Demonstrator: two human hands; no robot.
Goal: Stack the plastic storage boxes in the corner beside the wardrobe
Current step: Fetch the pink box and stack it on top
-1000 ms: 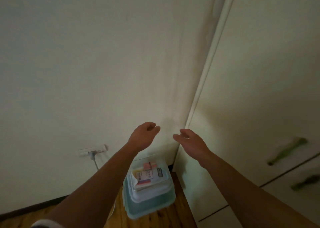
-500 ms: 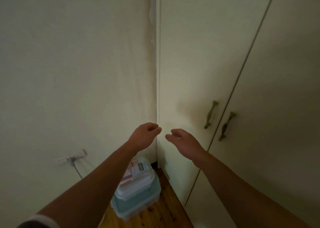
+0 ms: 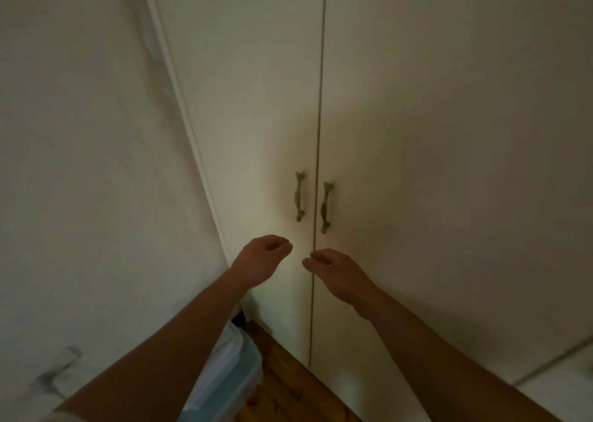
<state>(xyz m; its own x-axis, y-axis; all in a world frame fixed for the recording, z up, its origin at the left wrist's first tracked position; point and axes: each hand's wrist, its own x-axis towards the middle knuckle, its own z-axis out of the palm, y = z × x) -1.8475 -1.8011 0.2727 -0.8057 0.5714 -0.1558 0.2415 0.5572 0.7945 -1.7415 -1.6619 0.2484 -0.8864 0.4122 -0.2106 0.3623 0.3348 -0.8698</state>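
Wardrobe doors (image 3: 417,133) fill head view, storage boxes (image 3: 236,376) sit stacked in the floor corner beside them under my left forearm, so left hand (image 3: 261,261) and right hand (image 3: 338,274) hang loosely curled, empty, job probably done.

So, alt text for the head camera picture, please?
The left hand and right hand hover empty, loosely curled, before closed wardrobe doors, just below the two handles. Stacked plastic storage boxes sit on the wooden floor in the corner, partly hidden by the left arm.
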